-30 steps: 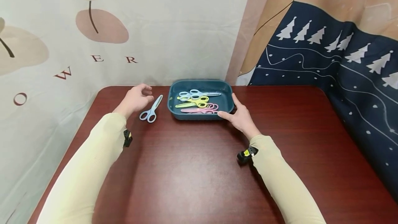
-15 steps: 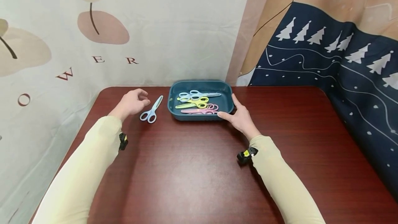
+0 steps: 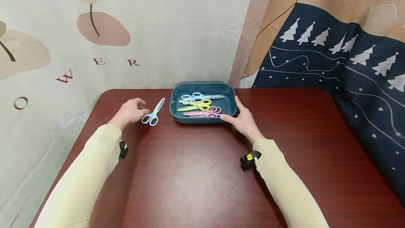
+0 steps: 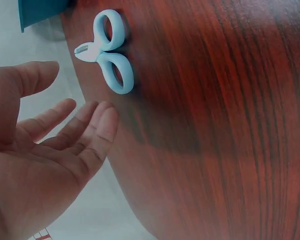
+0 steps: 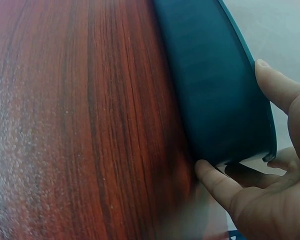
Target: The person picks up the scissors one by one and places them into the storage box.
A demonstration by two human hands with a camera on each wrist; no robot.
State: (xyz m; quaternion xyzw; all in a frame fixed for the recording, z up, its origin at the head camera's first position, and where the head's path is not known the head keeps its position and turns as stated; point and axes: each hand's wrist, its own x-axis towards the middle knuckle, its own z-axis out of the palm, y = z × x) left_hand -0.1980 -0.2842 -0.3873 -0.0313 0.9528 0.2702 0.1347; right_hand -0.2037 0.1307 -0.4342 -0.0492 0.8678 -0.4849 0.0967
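Observation:
A pair of light blue scissors (image 3: 153, 113) lies on the table, left of a dark teal tray (image 3: 205, 120). Just left of its handle loops is my left hand (image 3: 129, 112), holding nothing; in the left wrist view its fingers (image 4: 102, 125) are loosely bent and apart from the scissors (image 4: 104, 52). My right hand (image 3: 243, 119) grips the tray's front right corner, thumb at the rim and fingers along the right end. In the tray lie blue scissors (image 3: 202, 97), yellow-green scissors (image 3: 199, 105) and pink scissors (image 3: 202, 113), partly overlapping.
The dark red wooden table (image 3: 196, 171) ends at a pale printed curtain (image 3: 177, 38) just behind the tray. A navy cloth with white trees (image 3: 310, 55) hangs along the right. Both forearms wear wrist cameras.
My left hand has moved slightly left and down, away from the table's far edge. The loose scissors, the tray and my right hand stay in place.

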